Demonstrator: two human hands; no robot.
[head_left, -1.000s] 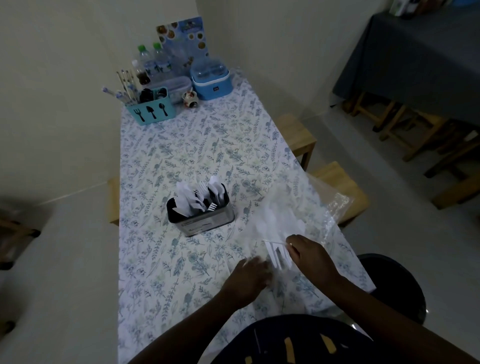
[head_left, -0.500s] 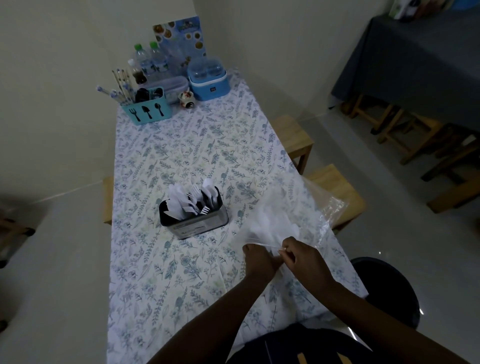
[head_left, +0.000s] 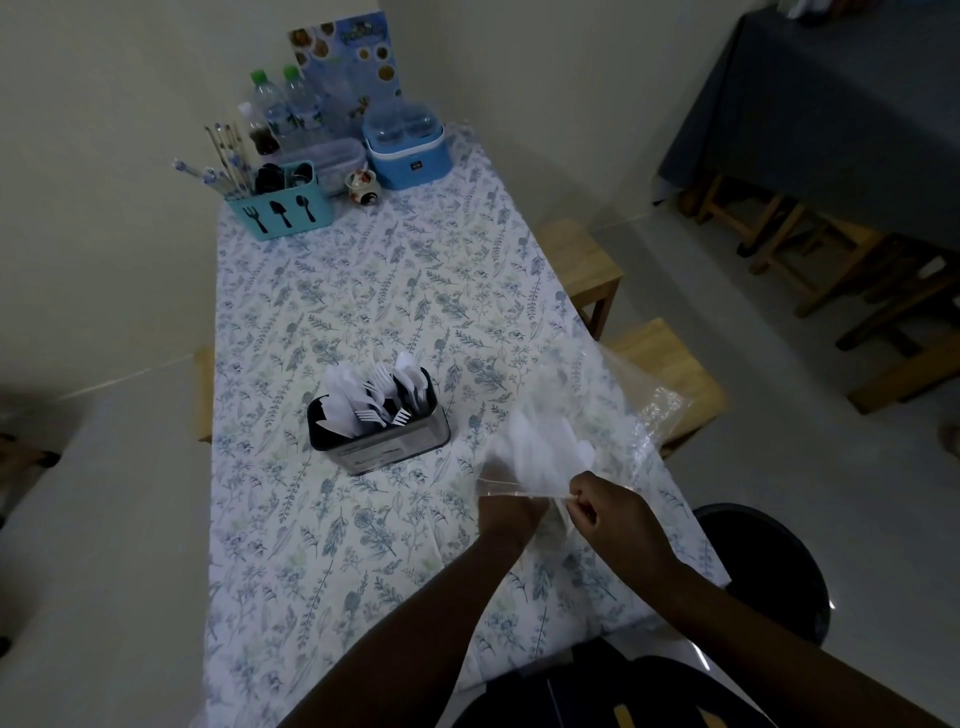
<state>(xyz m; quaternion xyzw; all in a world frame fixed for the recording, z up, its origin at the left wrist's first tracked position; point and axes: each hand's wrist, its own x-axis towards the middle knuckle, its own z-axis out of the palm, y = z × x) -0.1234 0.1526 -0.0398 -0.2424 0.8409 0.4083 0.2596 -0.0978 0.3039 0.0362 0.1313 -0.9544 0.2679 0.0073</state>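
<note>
A clear plastic bag (head_left: 613, 415) of white plastic cutlery (head_left: 545, 452) lies on the right side of the floral tablecloth (head_left: 363, 291). My left hand (head_left: 506, 512) is pushed into the bag's mouth, its fingers hidden by the plastic. My right hand (head_left: 610, 512) pinches the bag's rim beside it. To the left stands a metal cutlery tin (head_left: 384, 441) holding white forks, spoons and knives upright.
At the table's far end stand a teal cutlery caddy (head_left: 283, 210), water bottles (head_left: 280, 111), a blue lidded box (head_left: 408, 145) and a menu card (head_left: 345, 57). Wooden stools (head_left: 587, 265) line the right edge. A dark round stool (head_left: 769, 566) is at my right.
My left hand has gone from lying on the cloth outside the bag to reaching into its mouth. My right hand has shifted from the cutlery bundle to pinching the bag's rim.
</note>
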